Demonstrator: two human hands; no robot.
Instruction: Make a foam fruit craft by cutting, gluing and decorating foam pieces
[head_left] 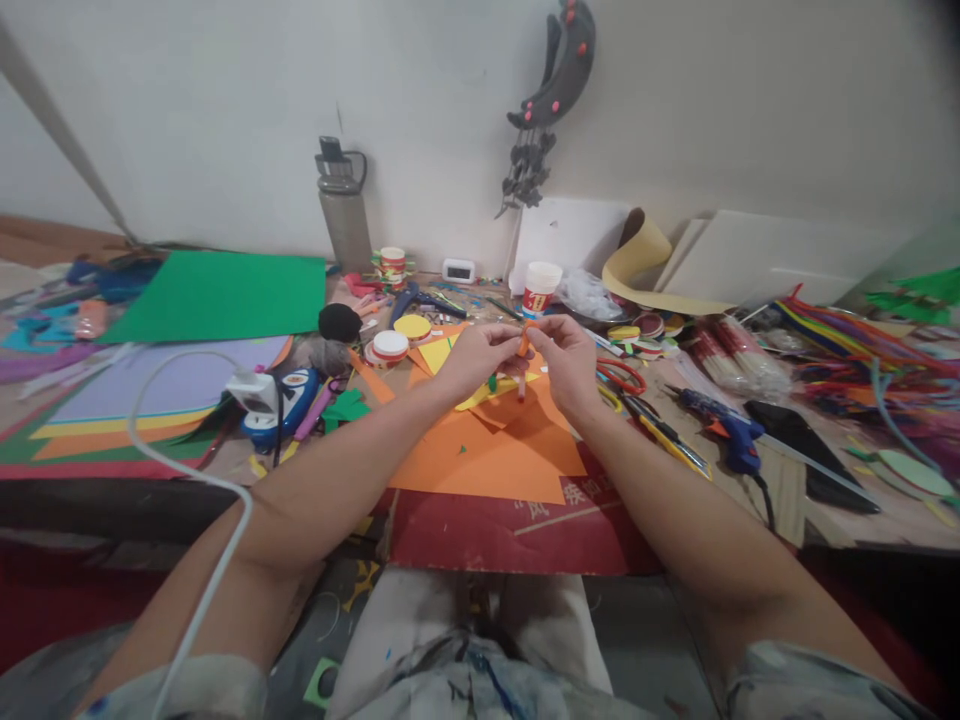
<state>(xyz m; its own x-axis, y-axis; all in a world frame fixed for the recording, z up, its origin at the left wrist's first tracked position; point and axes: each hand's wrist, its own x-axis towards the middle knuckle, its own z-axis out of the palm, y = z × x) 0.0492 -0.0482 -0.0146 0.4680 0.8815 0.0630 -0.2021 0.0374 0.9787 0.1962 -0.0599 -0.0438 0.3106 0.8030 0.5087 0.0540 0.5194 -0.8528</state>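
My left hand (pixel 487 355) and my right hand (pixel 566 360) meet above the middle of the table, fingers closed in a pinch. Between them is a small orange piece (pixel 527 338), which looks like a curled strip of paper or felt; both hands grip it. Under the hands lie orange sheets (pixel 487 455) with a tiny green scrap (pixel 463 449) on them. Yellow pieces (pixel 439 352) and a short pale stick-like thing (pixel 521 388) show close below the fingers. The fingertips partly cover the orange piece.
Left are a green sheet (pixel 225 300), stacked coloured sheets and a white plug with cable (pixel 259 393). A blue glue gun (pixel 724 425), a yellow cutter (pixel 671 437) and a black phone (pixel 810 455) lie right. Behind stand a grey bottle (pixel 345 215) and a paper cup (pixel 540 285).
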